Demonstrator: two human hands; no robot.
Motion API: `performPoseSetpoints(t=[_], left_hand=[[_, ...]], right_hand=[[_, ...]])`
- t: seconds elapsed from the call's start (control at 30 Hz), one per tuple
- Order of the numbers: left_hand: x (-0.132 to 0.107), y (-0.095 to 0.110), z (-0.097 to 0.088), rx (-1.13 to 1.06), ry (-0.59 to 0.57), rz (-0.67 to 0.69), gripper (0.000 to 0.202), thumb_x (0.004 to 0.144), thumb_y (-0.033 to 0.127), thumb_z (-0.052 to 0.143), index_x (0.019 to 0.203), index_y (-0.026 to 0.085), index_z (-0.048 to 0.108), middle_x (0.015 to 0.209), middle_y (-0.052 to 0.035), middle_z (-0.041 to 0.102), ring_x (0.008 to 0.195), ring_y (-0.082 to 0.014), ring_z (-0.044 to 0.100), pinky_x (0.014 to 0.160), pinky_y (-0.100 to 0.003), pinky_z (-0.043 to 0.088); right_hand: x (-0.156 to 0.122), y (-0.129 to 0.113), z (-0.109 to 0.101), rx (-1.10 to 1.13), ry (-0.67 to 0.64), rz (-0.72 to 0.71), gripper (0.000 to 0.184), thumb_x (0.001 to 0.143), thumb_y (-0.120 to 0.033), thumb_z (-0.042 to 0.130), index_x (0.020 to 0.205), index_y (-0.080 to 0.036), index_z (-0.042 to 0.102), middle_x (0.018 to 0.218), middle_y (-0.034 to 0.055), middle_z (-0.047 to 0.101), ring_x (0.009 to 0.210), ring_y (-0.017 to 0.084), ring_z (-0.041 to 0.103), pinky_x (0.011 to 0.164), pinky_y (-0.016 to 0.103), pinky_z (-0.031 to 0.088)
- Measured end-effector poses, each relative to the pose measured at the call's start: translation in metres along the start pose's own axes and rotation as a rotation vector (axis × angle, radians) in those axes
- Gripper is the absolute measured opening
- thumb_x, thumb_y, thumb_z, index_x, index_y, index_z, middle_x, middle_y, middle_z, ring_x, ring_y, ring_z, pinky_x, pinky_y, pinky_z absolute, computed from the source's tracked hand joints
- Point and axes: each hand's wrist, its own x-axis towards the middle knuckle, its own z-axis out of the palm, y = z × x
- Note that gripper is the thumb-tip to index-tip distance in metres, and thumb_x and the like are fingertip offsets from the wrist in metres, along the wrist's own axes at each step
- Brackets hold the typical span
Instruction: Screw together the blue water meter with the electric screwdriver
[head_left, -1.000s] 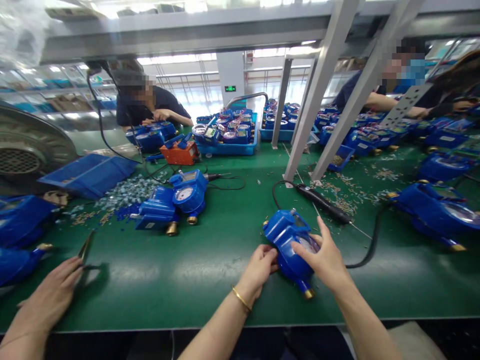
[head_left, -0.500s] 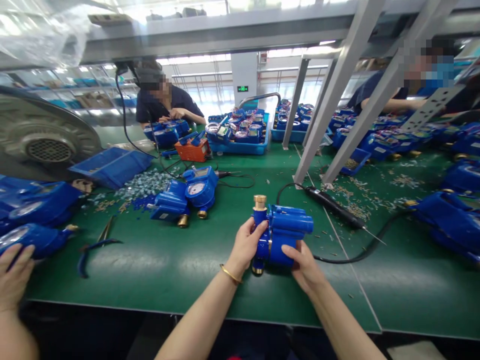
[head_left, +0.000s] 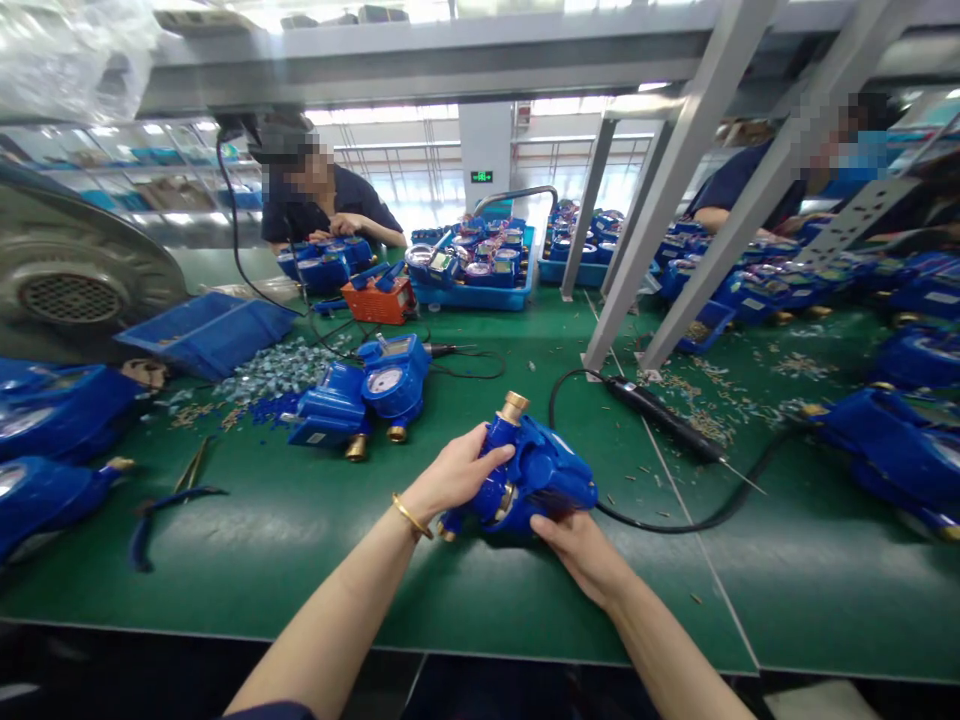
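A blue water meter (head_left: 551,465) with brass threaded ends is held between both my hands, tilted over the green bench. My left hand (head_left: 461,470) wraps round its pipe body just below the upper brass end. From beneath, my right hand (head_left: 581,550) grips the lower right of the housing, its thumb on the near face and the other fingers mostly hidden. Beyond it to the left stand two more water meters, one with a round dial (head_left: 391,380) and one on its side (head_left: 330,415). A black electric screwdriver (head_left: 667,420) lies to the right with its cable running behind the meter.
Blue-handled pliers (head_left: 169,510) lie at the left, near more meters (head_left: 45,500). Loose small parts (head_left: 285,370) spill from a blue bin (head_left: 210,330). Grey metal posts (head_left: 675,220) rise from the bench (head_left: 465,620). A full blue tray (head_left: 472,295) stands behind; two co-workers sit across.
The water meter has turned and tilted in my hands, its upper end leaning right and its lower end swinging left. A co-worker's hand at the far left has gone out of view.
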Motion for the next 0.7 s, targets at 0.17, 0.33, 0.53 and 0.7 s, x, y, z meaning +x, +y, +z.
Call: performPoseSetpoints(t=[0.17, 0.33, 0.53, 0.7], left_hand=[[0.002, 0.019, -0.002, 0.298, -0.049, -0.071, 0.028, 0.095, 0.049, 0.047, 0.096, 0.022, 0.056, 0.103, -0.0089, 0.071, 0.097, -0.0294, 0.066, 0.088, -0.04, 0.049], [0.0, 0.042, 0.018, 0.585, -0.019, -0.085, 0.025, 0.1, 0.043, 0.046, 0.107, 0.02, 0.053, 0.11, -0.0147, 0.067, 0.108, -0.0352, 0.065, 0.092, -0.044, 0.047], [-0.006, 0.055, 0.028, 0.585, 0.053, -0.095, 0.028, 0.096, 0.046, 0.058, 0.102, 0.02, 0.052, 0.105, -0.0133, 0.067, 0.102, -0.0337, 0.067, 0.088, -0.041, 0.047], [-0.003, 0.046, 0.021, 0.386, 0.052, -0.13, 0.051, 0.083, 0.052, 0.071, 0.112, 0.017, 0.048, 0.108, -0.0137, 0.067, 0.101, -0.0322, 0.066, 0.085, -0.038, 0.047]], right_hand=[[-0.042, -0.062, -0.059, -0.655, 0.067, 0.221, 0.045, 0.083, -0.056, 0.069, 0.09, -0.013, 0.076, 0.082, 0.0119, 0.076, 0.074, 0.024, 0.072, 0.076, 0.037, 0.058], [-0.003, -0.134, -0.118, -1.489, 0.717, 0.109, 0.048, 0.094, -0.016, 0.051, 0.142, -0.012, 0.057, 0.123, 0.0184, 0.069, 0.117, 0.031, 0.065, 0.103, 0.045, 0.048], [0.081, -0.133, -0.141, -1.692, 0.801, 0.173, 0.04, 0.095, -0.031, 0.065, 0.131, -0.015, 0.058, 0.129, 0.0119, 0.06, 0.122, 0.027, 0.057, 0.102, 0.047, 0.049], [0.064, -0.126, -0.132, -1.768, 0.899, 0.072, 0.051, 0.093, -0.017, 0.056, 0.139, 0.003, 0.045, 0.126, 0.0286, 0.057, 0.123, 0.039, 0.053, 0.092, 0.046, 0.052]])
